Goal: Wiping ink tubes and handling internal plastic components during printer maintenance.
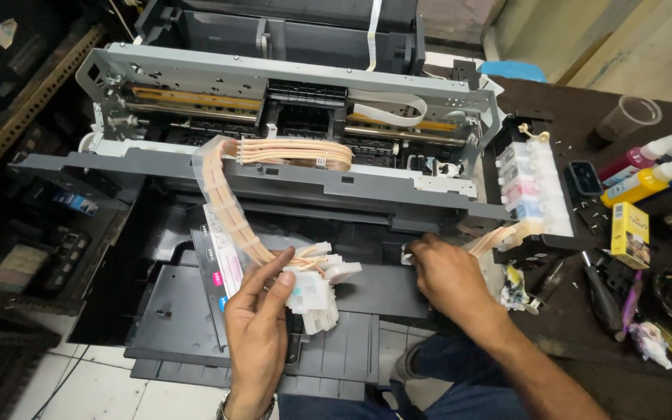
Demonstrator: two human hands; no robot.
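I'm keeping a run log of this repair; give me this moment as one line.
left hand: holds white cartridge block | right hand: on small white part | printer: opened

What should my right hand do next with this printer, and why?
Probably bring the right hand back to steady the white cartridge block: the left hand holds it alone, its tube bundle hanging loose from the printer.

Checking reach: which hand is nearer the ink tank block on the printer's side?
Right. The right hand sits just beside the ink tank block; the left hand holds the white cartridge block farther away.
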